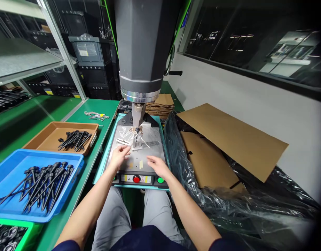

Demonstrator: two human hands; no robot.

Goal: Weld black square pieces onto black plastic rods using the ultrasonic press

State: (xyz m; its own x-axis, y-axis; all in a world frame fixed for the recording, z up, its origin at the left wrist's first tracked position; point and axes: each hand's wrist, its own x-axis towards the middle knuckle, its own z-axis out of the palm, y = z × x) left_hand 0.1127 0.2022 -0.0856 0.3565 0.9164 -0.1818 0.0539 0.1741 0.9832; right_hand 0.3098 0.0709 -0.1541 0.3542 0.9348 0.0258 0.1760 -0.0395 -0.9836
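A grey press machine (140, 45) hangs over a metal work plate (152, 153), its narrow tool head (138, 115) pointing down. Directly beneath the tip, a small black part (137, 130) sits at the top of an upright metal fixture (136, 142). My left hand (120, 156) is at the left of the fixture, fingers loosely curved and apart from the thumb, with nothing visible in them. Right of the fixture, my right hand (158, 165) hovers over the plate with fingers stretched out, holding nothing. A white handled piece (123, 142) and clear plastic film (125, 132) lie near my left hand.
Red (136, 179) and green (160, 180) buttons line the machine's front. On the left bench, a blue tray (79, 158) and a brown tray (52, 127) hold black stemmed parts. Hex keys (96, 115) lie behind them. Cardboard sheets (233, 139) and black plastic (180, 157) fill the right.
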